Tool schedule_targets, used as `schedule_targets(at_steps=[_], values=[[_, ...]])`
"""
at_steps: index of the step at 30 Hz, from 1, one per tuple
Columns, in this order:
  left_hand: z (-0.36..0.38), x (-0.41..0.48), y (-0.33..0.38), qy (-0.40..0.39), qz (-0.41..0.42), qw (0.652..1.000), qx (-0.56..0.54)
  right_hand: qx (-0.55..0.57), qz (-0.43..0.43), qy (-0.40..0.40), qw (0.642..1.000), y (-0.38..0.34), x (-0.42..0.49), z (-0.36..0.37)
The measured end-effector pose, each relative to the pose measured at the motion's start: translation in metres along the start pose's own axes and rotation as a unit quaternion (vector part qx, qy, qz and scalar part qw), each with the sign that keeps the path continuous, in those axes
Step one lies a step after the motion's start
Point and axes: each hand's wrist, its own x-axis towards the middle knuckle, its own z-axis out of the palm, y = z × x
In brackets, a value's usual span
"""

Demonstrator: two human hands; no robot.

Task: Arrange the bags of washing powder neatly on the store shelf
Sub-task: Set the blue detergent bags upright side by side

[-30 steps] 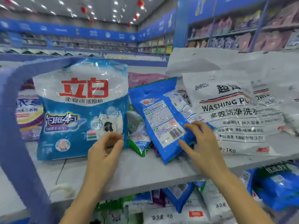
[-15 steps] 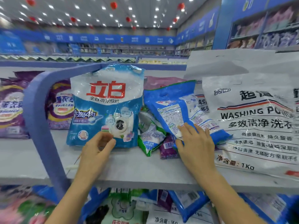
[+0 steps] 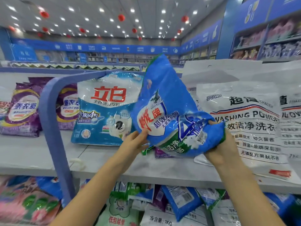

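Both grips are closed on the blue bag: the left grip pinches its lower left edge, and the right grip clutches its lower right corner, thumb over the front. A second ago that bag lay slanted on the shelf, barcode side up, with the right grip flat on it and the left one by the big blue-and-white bag. Now it is lifted clear of the shelf, held up between that big bag and the white washing-powder bag, and turned so its printed front faces the person. The small green packet and purple packet it leaned on show below it. This looks like a reorienting step: the bag is face-out and needs only standing upright in the gap. Those loose packets occupy that gap, so it may tip unless they are shifted first.
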Motion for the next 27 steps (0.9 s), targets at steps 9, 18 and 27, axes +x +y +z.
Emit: schedule_targets(at_steps=[9,18,27], values=[[0.005,0.004,0.029,0.192,0.161,0.967,-0.05,-0.114,0.054,-0.035,0.991,0.002,0.018,-0.025],[-0.009,0.001,0.03,0.205,0.172,0.957,0.11,-0.471,-0.169,0.136,0.855,0.005,0.072,0.027],[-0.035,0.006,0.011,0.192,0.12,0.966,0.128,-0.493,-0.229,0.121,0.831,0.006,0.089,0.025]])
